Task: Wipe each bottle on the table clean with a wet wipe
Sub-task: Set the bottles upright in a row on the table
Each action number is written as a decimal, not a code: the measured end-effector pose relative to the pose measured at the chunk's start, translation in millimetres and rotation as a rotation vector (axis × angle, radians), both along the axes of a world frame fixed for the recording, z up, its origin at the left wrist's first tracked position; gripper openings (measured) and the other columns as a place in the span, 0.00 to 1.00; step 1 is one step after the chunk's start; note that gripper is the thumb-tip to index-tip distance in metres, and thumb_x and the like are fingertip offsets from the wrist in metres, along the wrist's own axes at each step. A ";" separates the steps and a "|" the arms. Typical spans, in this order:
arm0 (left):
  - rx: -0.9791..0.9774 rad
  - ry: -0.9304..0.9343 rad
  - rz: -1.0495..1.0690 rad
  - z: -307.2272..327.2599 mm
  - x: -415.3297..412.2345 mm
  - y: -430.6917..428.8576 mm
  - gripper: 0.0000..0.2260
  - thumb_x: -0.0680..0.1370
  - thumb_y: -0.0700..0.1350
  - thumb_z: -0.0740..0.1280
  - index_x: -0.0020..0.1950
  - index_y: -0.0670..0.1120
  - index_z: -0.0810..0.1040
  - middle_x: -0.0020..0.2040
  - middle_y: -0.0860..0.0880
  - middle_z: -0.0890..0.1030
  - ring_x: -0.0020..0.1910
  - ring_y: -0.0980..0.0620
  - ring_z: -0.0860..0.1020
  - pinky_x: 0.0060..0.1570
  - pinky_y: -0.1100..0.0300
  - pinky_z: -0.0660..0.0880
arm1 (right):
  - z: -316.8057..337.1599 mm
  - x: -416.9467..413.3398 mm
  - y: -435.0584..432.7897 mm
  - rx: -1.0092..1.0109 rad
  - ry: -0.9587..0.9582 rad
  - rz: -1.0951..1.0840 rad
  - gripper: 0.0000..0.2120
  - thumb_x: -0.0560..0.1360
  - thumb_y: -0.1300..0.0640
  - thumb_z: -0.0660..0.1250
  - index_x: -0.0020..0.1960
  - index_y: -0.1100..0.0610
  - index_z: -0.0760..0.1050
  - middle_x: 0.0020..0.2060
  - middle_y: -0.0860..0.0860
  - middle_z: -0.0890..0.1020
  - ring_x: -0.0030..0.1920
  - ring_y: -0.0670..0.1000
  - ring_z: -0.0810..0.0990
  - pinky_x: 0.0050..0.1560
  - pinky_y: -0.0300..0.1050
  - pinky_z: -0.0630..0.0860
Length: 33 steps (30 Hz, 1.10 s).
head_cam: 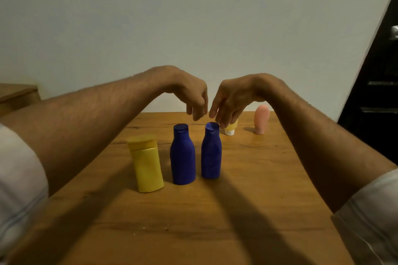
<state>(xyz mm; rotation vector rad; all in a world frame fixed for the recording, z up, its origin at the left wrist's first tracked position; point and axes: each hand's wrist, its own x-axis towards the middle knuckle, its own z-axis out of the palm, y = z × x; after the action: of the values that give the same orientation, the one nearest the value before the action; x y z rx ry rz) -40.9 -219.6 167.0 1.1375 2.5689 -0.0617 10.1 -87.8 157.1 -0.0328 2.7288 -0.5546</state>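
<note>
Both forearms reached out over the wooden table [193,226], wrists bent so the fingers hung downward. The left hand [190,98] was released, its fingers loosely curled and holding nothing, poised above the gap between the two blue bottles. The right hand [229,102] was likewise slack and held nothing. Its fingertips hung just beside the cap of the right blue bottle [211,154], and whether they touched it could not be told. The left blue bottle [182,158] stood upright just beside that one, with a narrow gap between them, and a yellow bottle [148,164] stood near it on the left, leaning slightly. These three formed a row across the middle of the table. Behind them, close to the far edge where the table met the pale wall [193,28], a small yellow tube [231,128] stood on its white cap, partly hidden by the right hand. A pink tube [261,118] stood apart to its right. A broad stretch of bare wood lay between the row and the person. A dark door [379,75] bordered the right side.
</note>
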 end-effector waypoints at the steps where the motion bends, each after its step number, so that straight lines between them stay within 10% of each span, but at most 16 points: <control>1: -0.013 -0.004 -0.006 -2.1 3.9 -0.1 0.17 0.76 0.40 0.68 0.65 0.41 0.77 0.51 0.51 0.81 0.58 0.50 0.79 0.61 0.55 0.72 | -2.1 2.9 -2.3 0.015 -0.015 0.006 0.19 0.70 0.66 0.72 0.61 0.59 0.77 0.49 0.55 0.85 0.48 0.52 0.85 0.50 0.44 0.81; 33: 0.348 0.190 0.125 -20.0 -60.0 4.7 0.14 0.76 0.43 0.71 0.60 0.39 0.79 0.45 0.47 0.80 0.43 0.52 0.78 0.43 0.61 0.73 | -7.3 -58.4 0.4 -0.054 0.333 -0.113 0.15 0.73 0.62 0.71 0.58 0.64 0.78 0.49 0.58 0.83 0.48 0.54 0.83 0.48 0.44 0.81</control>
<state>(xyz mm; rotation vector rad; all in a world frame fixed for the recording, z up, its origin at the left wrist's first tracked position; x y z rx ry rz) -100.8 -214.9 146.9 1.1275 2.8937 0.3349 -48.3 -87.4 149.8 0.0173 3.0524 -0.7107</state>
